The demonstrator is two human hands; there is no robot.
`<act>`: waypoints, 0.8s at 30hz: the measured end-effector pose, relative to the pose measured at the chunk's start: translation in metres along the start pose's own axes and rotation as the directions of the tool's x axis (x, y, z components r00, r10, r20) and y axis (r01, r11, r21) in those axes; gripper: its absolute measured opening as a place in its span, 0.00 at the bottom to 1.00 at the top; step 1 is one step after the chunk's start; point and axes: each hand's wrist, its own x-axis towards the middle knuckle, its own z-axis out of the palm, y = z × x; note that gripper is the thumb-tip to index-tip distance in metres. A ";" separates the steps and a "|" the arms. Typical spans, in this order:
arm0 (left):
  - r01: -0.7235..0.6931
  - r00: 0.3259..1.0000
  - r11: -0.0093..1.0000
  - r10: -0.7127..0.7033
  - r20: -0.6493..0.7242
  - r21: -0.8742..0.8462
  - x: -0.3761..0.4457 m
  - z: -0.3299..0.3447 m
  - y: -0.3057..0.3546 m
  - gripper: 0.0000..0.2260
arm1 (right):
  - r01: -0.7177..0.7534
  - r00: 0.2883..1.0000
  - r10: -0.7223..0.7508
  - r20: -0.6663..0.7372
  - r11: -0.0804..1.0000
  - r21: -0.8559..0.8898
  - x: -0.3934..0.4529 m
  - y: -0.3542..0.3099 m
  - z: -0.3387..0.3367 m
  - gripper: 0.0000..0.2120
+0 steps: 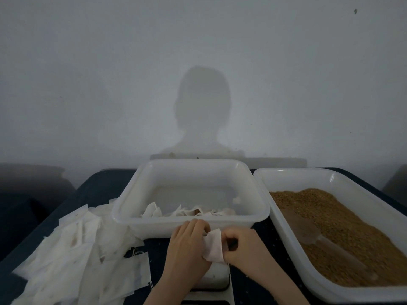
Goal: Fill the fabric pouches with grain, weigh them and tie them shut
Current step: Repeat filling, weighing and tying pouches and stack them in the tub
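A: From the head view, take the middle tub (190,219) as the landmark. What is in hand?

B: Just in front of it, both hands work one pouch (213,246). The left hand (187,243) grips its left side, fingers curled round the cloth; the right hand (241,244) pinches its right edge. It hangs over the scale (217,280), nearer the person.

A: Filled or not?

B: I cannot tell; it looks slack. Probably opening or tying.

A: And the rest?

B: Inside the tub lie a few finished pouches (187,212). Left of it sits a large heap of empty pouches (72,256). Right of it the grain tray (343,225) is well stocked, scoop (308,232) resting in it. I judge most work remains.
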 end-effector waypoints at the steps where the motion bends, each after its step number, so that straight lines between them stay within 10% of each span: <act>1: 0.007 1.000 1.000 -0.007 0.000 -0.001 0.001 -0.001 0.000 0.21 | 0.000 1.000 0.000 -0.011 1.000 -0.014 0.000 0.000 0.000 0.10; 8: 0.098 0.976 0.993 -0.110 0.187 0.071 0.002 0.004 -0.010 0.27 | 0.041 0.996 -0.040 -0.079 0.999 0.006 0.003 -0.006 0.000 0.17; 12: 0.142 0.980 0.990 -0.141 0.139 0.004 0.001 0.001 -0.009 0.26 | 0.010 0.992 -0.028 -0.126 0.989 -0.144 0.003 -0.003 0.000 0.04; 24: 0.054 0.985 0.998 -0.059 0.162 0.034 0.004 0.001 -0.010 0.24 | 0.025 0.998 -0.028 -0.058 0.999 -0.043 0.007 -0.002 -0.003 0.13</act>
